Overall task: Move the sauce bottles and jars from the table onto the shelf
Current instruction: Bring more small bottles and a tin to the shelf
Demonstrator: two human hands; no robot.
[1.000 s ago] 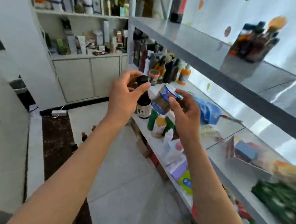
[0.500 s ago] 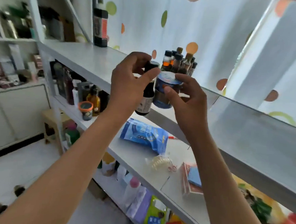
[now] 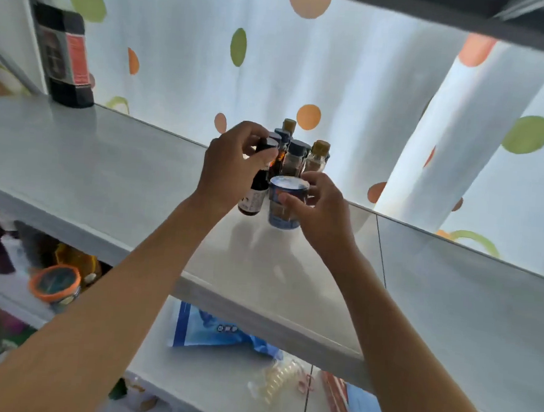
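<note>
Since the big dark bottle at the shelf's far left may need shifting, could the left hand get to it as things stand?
Probably not yet: the left hand grips a small dark bottle. The shelf toward the big dark bottle lies bare.

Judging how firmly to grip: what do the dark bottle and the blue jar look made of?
Dark bottle: likely glass, glossy and near-black, with a pale paper-like label. Blue jar: unclear, plastic or glass, under a printed blue wrap; its pale top looks matte, perhaps a foil or plastic lid.

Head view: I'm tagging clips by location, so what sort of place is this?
Probably a home pantry or storeroom: grey shelves in tiers, a cluster of small bottles by a dotted curtain, packets below.
</note>
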